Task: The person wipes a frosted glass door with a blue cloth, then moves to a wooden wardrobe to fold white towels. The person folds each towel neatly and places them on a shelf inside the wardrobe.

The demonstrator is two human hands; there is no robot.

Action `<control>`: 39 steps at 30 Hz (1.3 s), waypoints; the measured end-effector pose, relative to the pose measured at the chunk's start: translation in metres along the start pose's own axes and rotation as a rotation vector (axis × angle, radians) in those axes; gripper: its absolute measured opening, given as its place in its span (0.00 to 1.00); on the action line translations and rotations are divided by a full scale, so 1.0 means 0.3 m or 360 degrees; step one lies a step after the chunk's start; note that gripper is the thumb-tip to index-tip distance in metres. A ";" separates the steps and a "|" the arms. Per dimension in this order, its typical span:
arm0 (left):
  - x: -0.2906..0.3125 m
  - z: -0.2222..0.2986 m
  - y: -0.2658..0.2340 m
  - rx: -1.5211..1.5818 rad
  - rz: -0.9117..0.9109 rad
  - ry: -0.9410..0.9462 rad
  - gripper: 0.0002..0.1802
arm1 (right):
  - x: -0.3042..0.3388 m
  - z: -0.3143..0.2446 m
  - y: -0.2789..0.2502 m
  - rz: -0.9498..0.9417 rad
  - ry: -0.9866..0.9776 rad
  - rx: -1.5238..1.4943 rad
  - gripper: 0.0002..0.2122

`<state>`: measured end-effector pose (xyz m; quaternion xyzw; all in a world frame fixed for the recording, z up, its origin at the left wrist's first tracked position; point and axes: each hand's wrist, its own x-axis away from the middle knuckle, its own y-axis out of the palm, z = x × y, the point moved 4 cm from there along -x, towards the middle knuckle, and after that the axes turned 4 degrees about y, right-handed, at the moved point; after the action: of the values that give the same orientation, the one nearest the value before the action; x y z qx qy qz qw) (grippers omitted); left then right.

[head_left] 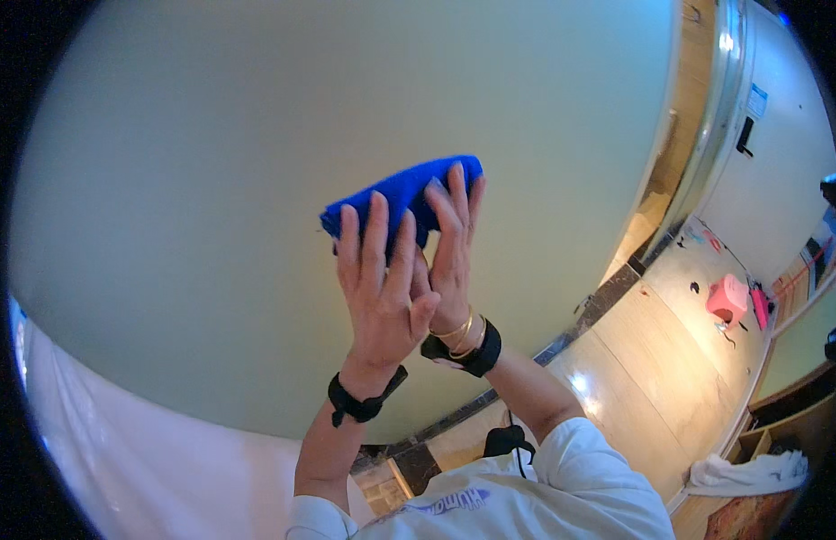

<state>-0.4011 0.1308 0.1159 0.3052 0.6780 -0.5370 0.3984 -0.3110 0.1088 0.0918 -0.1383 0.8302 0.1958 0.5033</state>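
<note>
A folded blue cloth is pressed against a large pale green wall in front of me. My left hand holds it there with its fingers stretched and spread over the cloth's lower left part. On the cloth's right end lies my right hand, its fingers also extended and pressing it to the wall. The two hands meet at the thumbs, and part of the right palm is hidden behind the left thumb. Both wrists wear black straps, and gold bangles circle the right one.
White plastic sheeting covers something at lower left. A doorway opening and a white door stand to the right. On the tiled floor is a pink stool; a white towel lies on wooden shelving at lower right.
</note>
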 end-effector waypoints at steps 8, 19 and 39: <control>0.211 0.039 0.154 -0.0164 -0.0322 -0.0003 0.40 | 0.172 0.166 -0.057 -0.0105 -0.0058 0.0707 0.27; 0.239 0.078 0.212 0.0041 -0.0437 -0.0040 0.41 | 0.216 0.230 -0.121 -0.0114 0.0064 0.0531 0.28; 0.219 0.078 0.233 0.0095 -0.0386 0.0062 0.41 | 0.116 0.215 -0.113 -0.0076 0.0130 0.0495 0.31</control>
<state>-0.3699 0.1236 0.0224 0.2429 0.7012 -0.5953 0.3081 -0.2621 0.1076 0.0276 -0.0863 0.8667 0.0472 0.4891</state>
